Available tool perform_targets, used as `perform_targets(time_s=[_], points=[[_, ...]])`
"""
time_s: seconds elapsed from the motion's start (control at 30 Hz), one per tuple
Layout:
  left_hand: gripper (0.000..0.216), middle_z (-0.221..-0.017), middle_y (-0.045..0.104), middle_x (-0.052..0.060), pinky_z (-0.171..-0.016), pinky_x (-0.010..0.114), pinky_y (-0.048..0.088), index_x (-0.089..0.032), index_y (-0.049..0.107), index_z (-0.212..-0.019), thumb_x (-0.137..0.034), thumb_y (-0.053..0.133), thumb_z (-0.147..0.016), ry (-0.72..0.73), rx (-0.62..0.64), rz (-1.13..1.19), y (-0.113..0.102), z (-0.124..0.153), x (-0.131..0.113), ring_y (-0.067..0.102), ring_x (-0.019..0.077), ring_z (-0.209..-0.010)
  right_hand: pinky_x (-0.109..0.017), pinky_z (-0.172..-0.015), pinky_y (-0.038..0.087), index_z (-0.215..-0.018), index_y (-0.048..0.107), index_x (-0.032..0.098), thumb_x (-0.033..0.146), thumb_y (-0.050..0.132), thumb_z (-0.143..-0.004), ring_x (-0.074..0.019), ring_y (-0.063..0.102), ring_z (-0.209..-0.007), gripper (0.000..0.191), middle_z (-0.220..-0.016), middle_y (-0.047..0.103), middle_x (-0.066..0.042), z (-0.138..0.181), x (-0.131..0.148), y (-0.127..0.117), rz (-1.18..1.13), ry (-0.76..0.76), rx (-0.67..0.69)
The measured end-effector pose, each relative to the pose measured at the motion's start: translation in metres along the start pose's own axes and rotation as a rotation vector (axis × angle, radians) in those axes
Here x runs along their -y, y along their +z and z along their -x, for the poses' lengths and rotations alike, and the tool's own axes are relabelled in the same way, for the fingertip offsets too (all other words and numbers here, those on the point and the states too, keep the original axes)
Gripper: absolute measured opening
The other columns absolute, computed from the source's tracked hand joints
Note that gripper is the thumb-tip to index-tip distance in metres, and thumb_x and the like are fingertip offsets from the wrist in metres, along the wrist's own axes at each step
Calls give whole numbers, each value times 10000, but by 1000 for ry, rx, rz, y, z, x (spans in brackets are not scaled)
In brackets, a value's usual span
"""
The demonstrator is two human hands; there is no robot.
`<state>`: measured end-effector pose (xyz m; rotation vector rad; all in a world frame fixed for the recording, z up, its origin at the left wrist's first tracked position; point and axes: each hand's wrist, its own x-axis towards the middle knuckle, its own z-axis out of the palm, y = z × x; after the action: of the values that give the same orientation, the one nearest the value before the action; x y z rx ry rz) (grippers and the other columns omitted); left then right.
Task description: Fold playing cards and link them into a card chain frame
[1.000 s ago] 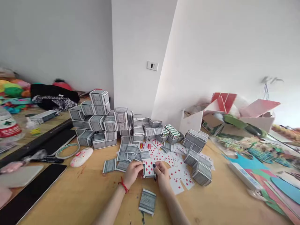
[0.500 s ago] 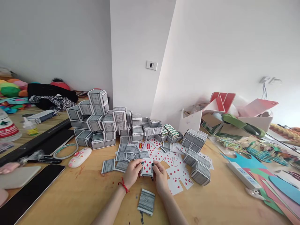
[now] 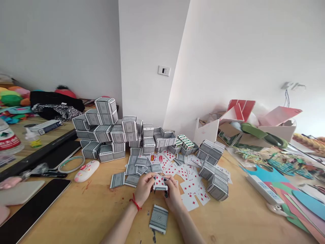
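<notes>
Playing card [image 3: 159,181], face up, long axis forward, near end folded

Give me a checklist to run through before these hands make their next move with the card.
1. Left hand gripping the held card by its left side: ok.
2. Right hand gripping its right side: ok.
3. Underside of the held card sound: cannot tell, hidden from view.
4. Patterned card nearest the person clear of both hands: ok, lies between the forearms.
5. Loose face-up cards sorted neatly: not ok, scattered and overlapping.
6. Stacked card blocks clear of both hands: ok.
</notes>
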<state>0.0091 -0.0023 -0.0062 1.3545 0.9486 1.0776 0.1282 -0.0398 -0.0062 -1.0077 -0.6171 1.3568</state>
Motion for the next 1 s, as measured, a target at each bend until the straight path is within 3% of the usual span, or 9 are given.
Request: perform_targets(time_s=[0.13, 0.23, 0.37, 0.47, 0.57, 0.77, 1.0], points=[[190, -527, 514, -18, -466, 207, 344, -169, 583, -622, -245, 411, -650, 6, -103, -68, 2, -1, 2, 446, 121, -494, -190, -374, 270, -679, 512, 228, 230, 554, -613, -91, 398, -395, 79, -491, 479, 59, -3, -5, -1, -85, 55, -13], [171, -476, 470, -27, -459, 213, 332, -176, 541, -568, -251, 401, -634, 6, -151, -79, 1, -2, 2, 426, 123, -468, -183, -341, 286, -722, 526, 217, 269, 550, -623, -93, 420, -380, 114, -487, 506, 54, -5, -8, -1, -145, 88, 65], [137, -459, 417, -46, -452, 210, 308, -180, 505, -559, -237, 396, -619, 24, -116, -62, 0, -1, -1, 381, 106, -436, -180, -323, 332, -739, 518, 192, 424, 526, -691, -106, 482, -399, 237, -502, 533, 33, -6, -10, -1, -131, 199, 141], [107, -479, 391, -54, -447, 203, 293, -182, 472, -561, -222, 389, -616, 30, -67, -37, 1, 2, -3, 360, 95, -436, -173, -300, 333, -692, 508, 171, 445, 582, -673, -80, 445, -341, 285, -484, 520, 40, -5, -10, -3, -23, 220, 194], [93, -507, 401, -52, -445, 199, 286, -179, 471, -586, -215, 393, -619, 15, -23, -14, 2, 4, -4, 359, 90, -451, -172, -289, 330, -682, 505, 164, 473, 598, -665, -61, 405, -315, 323, -485, 499, 50, -6, -9, -7, 87, 167, 271], [225, -567, 464, -46, -449, 199, 298, -161, 528, -827, -301, 443, -674, -76, 70, 67, 0, 4, -1, 394, 91, -469, -176, -297, 335, -677, 492, 169, 551, 522, -697, -58, 395, -302, 383, -452, 441, 74, -6, -4, -11, 361, -23, 258], [263, -493, 437, -50, -475, 209, 299, -164, 473, -562, -398, 543, -660, -11, 7, -222, 0, -2, 7, 398, 101, -488, -183, -300, 339, -639, 439, 190, 501, 484, -741, -71, 423, -298, 331, -465, 431, 76, -3, -3, -12, 515, -110, 242]])
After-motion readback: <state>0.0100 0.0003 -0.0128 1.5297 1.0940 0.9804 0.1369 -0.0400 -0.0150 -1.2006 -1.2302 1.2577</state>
